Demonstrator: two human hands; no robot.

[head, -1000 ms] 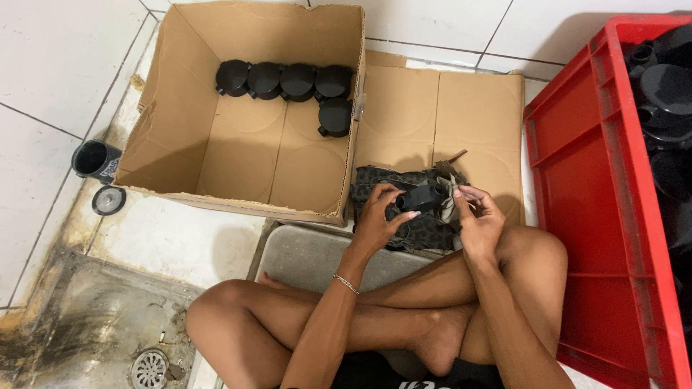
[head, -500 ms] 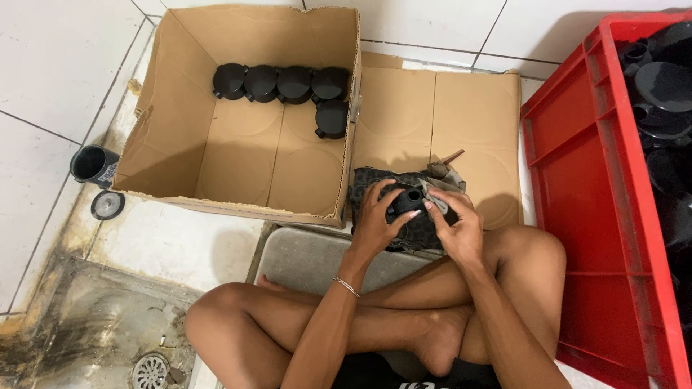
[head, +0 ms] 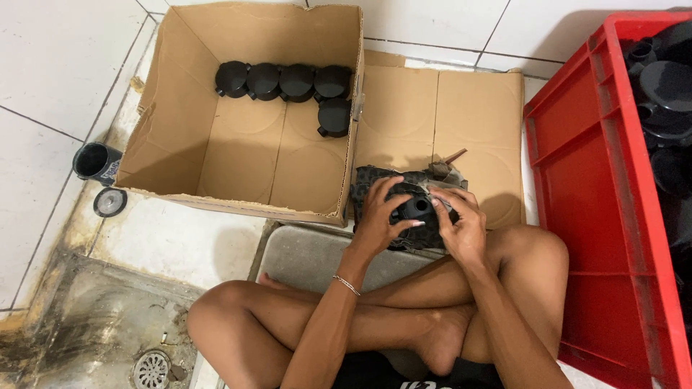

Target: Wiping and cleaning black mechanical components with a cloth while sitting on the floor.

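Both hands, left hand and right hand, clasp the black round part held between them.

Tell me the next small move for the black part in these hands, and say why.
Probably lift the black round part across and set it beside the five like pieces in the cardboard box. Both the left hand and right hand grip it over a dark cloth, and the box row has free floor next to it.
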